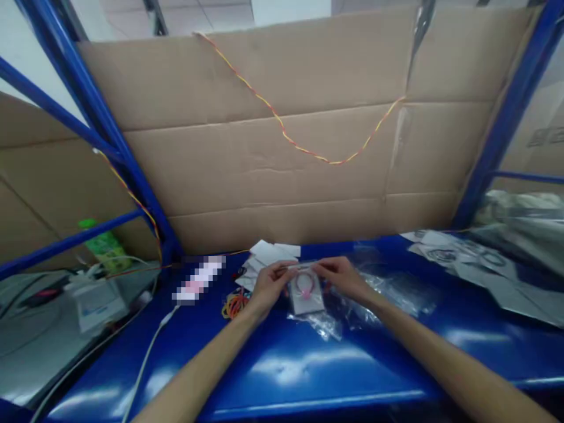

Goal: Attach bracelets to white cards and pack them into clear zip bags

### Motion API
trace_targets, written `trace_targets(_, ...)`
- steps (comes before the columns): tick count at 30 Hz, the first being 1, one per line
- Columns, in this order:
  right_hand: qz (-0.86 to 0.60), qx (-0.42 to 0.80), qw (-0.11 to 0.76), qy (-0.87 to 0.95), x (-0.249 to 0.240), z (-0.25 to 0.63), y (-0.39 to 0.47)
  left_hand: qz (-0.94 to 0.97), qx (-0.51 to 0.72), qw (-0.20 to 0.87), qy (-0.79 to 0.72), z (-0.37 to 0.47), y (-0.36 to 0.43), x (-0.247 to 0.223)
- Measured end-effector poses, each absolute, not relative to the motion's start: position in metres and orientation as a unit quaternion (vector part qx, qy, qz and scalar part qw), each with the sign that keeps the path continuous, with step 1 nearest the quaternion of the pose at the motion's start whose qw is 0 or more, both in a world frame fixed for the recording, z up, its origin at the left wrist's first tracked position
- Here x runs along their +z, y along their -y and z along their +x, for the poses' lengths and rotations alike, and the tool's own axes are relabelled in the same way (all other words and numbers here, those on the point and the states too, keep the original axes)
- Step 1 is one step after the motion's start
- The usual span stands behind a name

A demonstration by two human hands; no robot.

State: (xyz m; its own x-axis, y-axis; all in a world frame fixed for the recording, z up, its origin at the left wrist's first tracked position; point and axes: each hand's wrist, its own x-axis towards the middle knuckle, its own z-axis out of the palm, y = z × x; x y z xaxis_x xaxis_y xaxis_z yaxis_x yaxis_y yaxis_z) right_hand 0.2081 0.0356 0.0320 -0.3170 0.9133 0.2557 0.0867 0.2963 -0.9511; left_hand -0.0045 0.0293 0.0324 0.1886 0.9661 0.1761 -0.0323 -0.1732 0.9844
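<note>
Between my hands is a clear plastic bag holding a white card [308, 304] with a pink hair tie [305, 289] looped on it. My left hand [269, 286] pinches the bag's top left edge, and my right hand [342, 275] pinches its top right edge. The bag hangs just above the blue tabletop [282, 376]. Behind my left hand lies a pile of white cards [267, 255], with a heap of coloured elastic bands [235, 305] beside it. Clear plastic bags [396, 294] are spread to the right, partly under my right forearm.
A blurred-out phone-like device [200, 282] with a white cable [152, 346] lies on the left. More cards with dark bands [445, 254] are spread at the right. A cardboard wall [282, 176] and blue frame posts [506, 117] enclose the back. A green bottle [103, 244] stands far left.
</note>
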Motion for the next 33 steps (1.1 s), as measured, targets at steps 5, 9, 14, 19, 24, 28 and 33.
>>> trace_targets(5,-0.38,0.439,0.446,0.681,0.033,0.2087,-0.0353,0.579,0.492,0.51,-0.403,-0.0055,-0.0297,0.0319)
trace_targets(9,-0.378,0.439,0.445,0.683,0.032,0.209,-0.0359,0.576,0.496,0.511,-0.401,-0.0058,-0.03,0.0317)
trace_targets(14,-0.372,0.445,0.446,0.681,0.0324,0.2082,-0.0348,0.572,0.493,0.507,-0.414,-0.0069,-0.0308,0.0316)
trace_targets(19,-0.378,0.448,0.45,0.674,0.0339,0.2068,-0.0339,0.581,0.492,0.497,-0.417,-0.0069,-0.0308,0.032)
trace_targets(24,-0.397,0.437,0.442,0.675,0.0346,0.2072,-0.0332,0.584,0.492,0.491,-0.42,-0.0065,-0.0308,0.0322)
trace_targets(28,-0.41,0.429,0.438,0.676,0.0349,0.2077,-0.0322,0.579,0.491,0.497,-0.421,-0.0055,-0.0302,0.031)
trace_targets(33,-0.438,0.423,0.426,0.669,0.035,0.2077,-0.0315,0.572,0.491,0.505,-0.422,-0.0033,-0.0307,0.0279)
